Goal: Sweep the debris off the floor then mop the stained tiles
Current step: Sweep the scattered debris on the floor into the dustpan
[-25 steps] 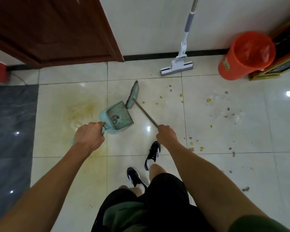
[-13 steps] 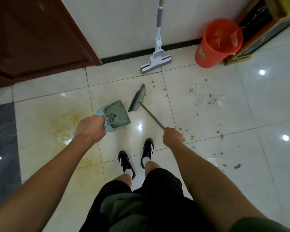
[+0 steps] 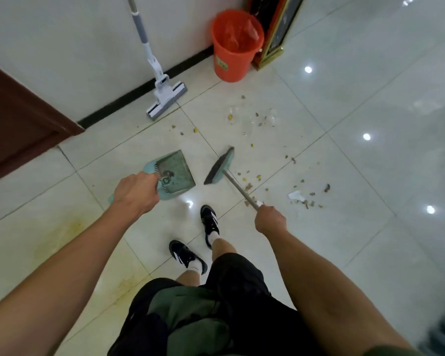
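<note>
A pale tiled floor carries a yellowish stain at near left and scattered debris at far right, between an orange bucket and the person's feet; a mop leans on the far wall. The left hand is curled round the handle of a dustpan, and the right hand grips the stick of a broom, its head just right of the pan. A hard stroke could scatter crumbs past the pan towards the stain.

We see glossy, polished floor tiles mirroring the lights, a pale green plastic dustpan, a dull metal broom handle, a smooth orange plastic bucket and a dark wooden door.
</note>
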Available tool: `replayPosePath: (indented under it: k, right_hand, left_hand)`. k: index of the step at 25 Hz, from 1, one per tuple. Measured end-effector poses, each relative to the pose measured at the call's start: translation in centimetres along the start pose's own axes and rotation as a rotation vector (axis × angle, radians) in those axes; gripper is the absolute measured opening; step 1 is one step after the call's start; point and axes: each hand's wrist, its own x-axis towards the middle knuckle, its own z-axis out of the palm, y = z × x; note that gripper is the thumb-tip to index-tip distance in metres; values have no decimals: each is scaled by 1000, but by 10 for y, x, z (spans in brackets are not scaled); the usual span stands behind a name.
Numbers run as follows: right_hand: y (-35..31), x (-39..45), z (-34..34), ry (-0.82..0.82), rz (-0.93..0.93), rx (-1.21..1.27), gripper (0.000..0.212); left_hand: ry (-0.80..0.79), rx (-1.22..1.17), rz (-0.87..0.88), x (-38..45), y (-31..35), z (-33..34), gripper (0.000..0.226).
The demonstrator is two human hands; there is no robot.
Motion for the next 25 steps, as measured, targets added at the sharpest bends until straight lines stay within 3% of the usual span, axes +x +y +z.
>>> replayPosePath:
  k: [10, 25]
  right_hand:
    - [-9, -29, 4, 106, -19, 116, 22]
    - [-140, 78, -73, 28, -332, -6, 27]
  left_hand:
    - [-13, 147, 123, 0, 19, -6, 20]
    - [-49, 88, -202, 29, -79, -23, 18]
